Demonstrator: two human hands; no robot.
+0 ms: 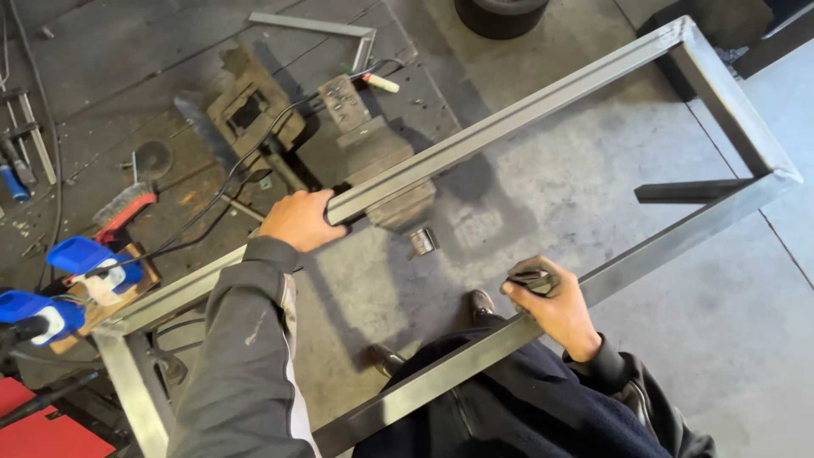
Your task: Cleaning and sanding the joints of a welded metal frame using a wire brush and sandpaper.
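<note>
A big rectangular steel frame [543, 106] of square tube fills the view, held tilted over the concrete floor [543, 195]; its lower left corner runs out of the picture at the bottom, so that end cannot be seen whole. The far long bar lies across a dark metal desk [110, 76] and passes over a bench vise [373, 148], which it partly hides. Whether the vise clamps the bar cannot be told.

The left hand [297, 220] is closed around the far bar, fingers curled over its top edge, just beside the vise. The right hand [551, 305] rests on the near bar, wrapped around a small dark object [530, 280]; what that object is cannot be made out, as the fingers cover most of it.

On the desk lie a heavy block-shaped metal fixture [250, 106], a wire brush with a red handle [125, 208], a black cable [246, 161] and a blue-handled clamp [80, 254], cut off at the left edge. Below the frame one shoe [482, 303] shows; the other is largely hidden by the near bar.
</note>
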